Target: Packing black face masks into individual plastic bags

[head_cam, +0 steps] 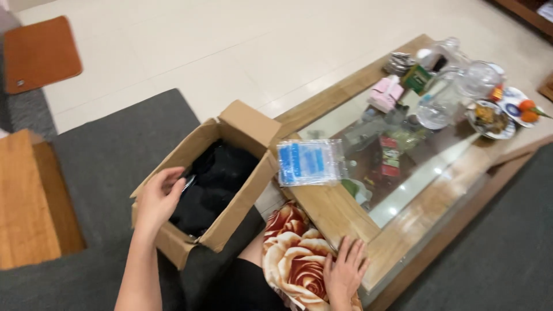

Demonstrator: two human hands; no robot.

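An open cardboard box (242,124) rests on a grey sofa seat, filled with black fabric (216,178). My left hand (156,198) reaches over the box's near edge, its fingers pinching something small and shiny at the fabric's edge. My right hand (344,269) lies flat, fingers spread, on the wooden rim of a glass-topped coffee table (337,210), holding nothing. A clear plastic bag with blue print (308,163) lies on the table corner beside the box. A cushion with a rose pattern (294,253) sits on my lap.
The table carries a clear plastic jug (440,98), a glass jar (481,78), a pink box (386,92), and small plates of fruit and food (507,112). A wooden armrest (26,201) is at left; a brown mat (37,52) lies on the tiled floor.
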